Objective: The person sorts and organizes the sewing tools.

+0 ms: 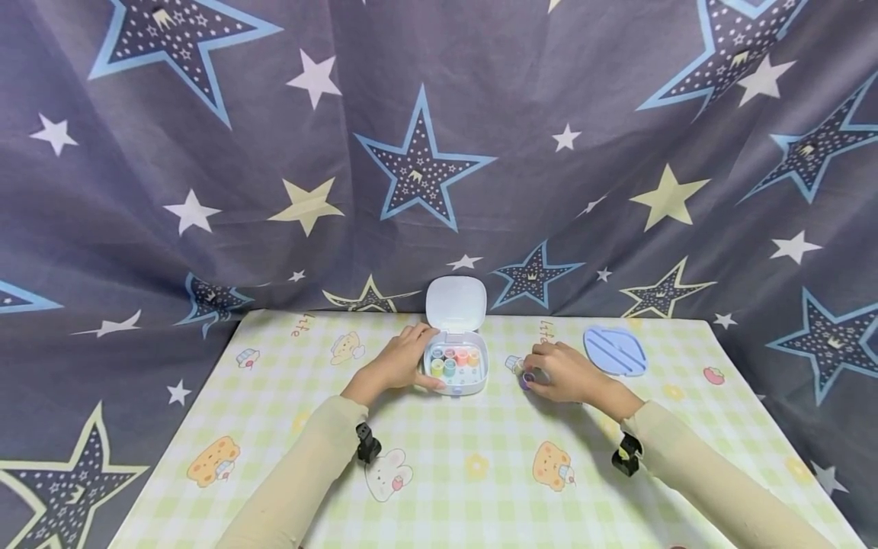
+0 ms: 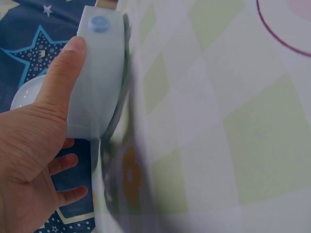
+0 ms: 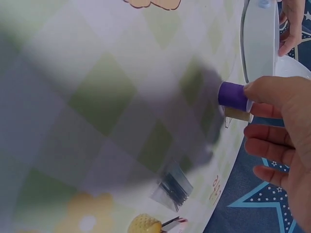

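A white sewing box (image 1: 455, 390) stands on the table with its lid (image 1: 456, 303) raised at the back. Several coloured thread spools (image 1: 449, 368) stand upright inside it. My left hand (image 1: 401, 360) grips the box's left side, its thumb on the front wall beside the blue latch (image 2: 98, 24). To the right of the box, my right hand (image 1: 565, 374) pinches a purple thread spool (image 3: 233, 95) between thumb and forefinger. Just beyond it is a tan spool (image 3: 237, 114), partly hidden; I cannot tell whether the two touch.
A blue tray (image 1: 615, 351) with slanted dividers lies right of my right hand. Near that hand lie a clear packet of needles (image 3: 172, 189) and a small yellow dimpled thing (image 3: 145, 224). A star-patterned curtain (image 1: 425, 252) hangs behind the table's back edge.
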Available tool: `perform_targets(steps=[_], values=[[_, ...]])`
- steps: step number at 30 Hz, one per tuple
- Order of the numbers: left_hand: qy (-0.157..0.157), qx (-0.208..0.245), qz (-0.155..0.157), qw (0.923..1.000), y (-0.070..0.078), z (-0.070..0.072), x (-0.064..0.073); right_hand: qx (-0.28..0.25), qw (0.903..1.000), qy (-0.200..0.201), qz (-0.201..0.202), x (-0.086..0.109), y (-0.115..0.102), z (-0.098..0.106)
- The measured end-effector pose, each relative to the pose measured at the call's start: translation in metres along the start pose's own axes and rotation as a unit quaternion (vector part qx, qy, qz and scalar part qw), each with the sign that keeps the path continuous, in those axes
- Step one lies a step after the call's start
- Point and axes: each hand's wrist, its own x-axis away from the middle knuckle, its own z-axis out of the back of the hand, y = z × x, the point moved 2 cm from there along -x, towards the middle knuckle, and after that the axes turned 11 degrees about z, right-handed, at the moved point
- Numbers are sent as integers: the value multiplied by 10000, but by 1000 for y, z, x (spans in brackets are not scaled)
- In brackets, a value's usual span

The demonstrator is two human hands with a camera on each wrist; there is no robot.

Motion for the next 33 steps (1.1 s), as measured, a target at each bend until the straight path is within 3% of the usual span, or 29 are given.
perform_targets(steps=[16, 33], values=[[-20, -6, -12, 10000, 0, 0, 0, 25, 9998, -177, 126, 1, -4, 2], [-83, -26, 62, 9999, 1, 3, 1, 196, 9995, -65, 252, -4, -8, 10]])
